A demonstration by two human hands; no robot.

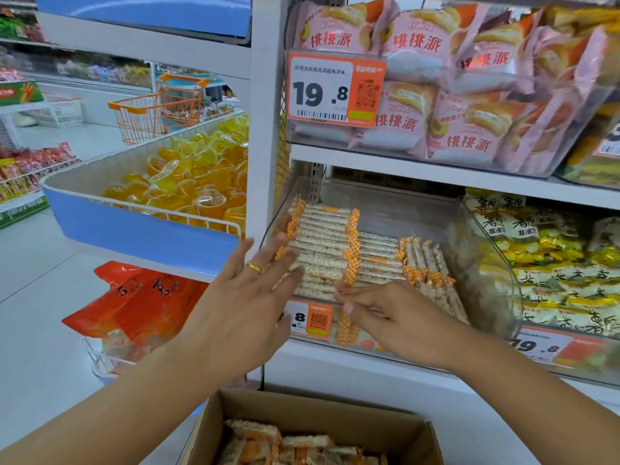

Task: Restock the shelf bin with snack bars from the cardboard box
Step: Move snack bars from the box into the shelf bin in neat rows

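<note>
Lighting: bright, even, overhead; shadows soft and faint. Glare: pale sheen on the clear plastic shelf bin [476,229] front and the glossy pink cake packets [419,45]. Focus: centre fairly sharp; far aisle soft. Distortion: wide-angle bowing of the white steel shelf upright [265,112] and edges.

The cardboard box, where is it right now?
In the head view the cardboard box sits bottom centre, open, with snack bars inside, below the shelf bin and between the person's forearms.
</note>
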